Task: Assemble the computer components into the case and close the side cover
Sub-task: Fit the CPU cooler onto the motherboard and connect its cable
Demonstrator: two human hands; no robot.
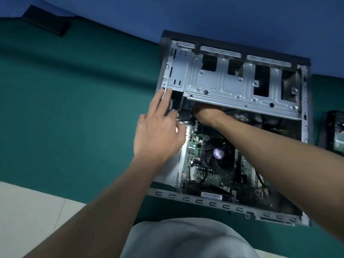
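Motherboard [208, 175] in, case [204, 201] open, cover not fitted. My left hand [158, 133] rests on its edge, fingers [163, 101] straight; right hand [208, 112] under drive cage [232, 86], grip hidden.

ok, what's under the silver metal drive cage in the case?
The right hand reaches under the silver metal drive cage, beside a black cable. Its fingers and whatever they touch are covered.

Open computer case [204, 201] lies flat on the green mat [74, 108], centre-right of frame. Left hand [158, 131] is at its left edge, fingers straight, tips touching the metal by the drive cage [223, 84]. Right hand [208, 113] is shoved under that cage, fingers hidden. Motherboard [204, 175] and CPU fan [218, 153] with a purple sticker sit below. Flat black slab [46, 21] upper left.
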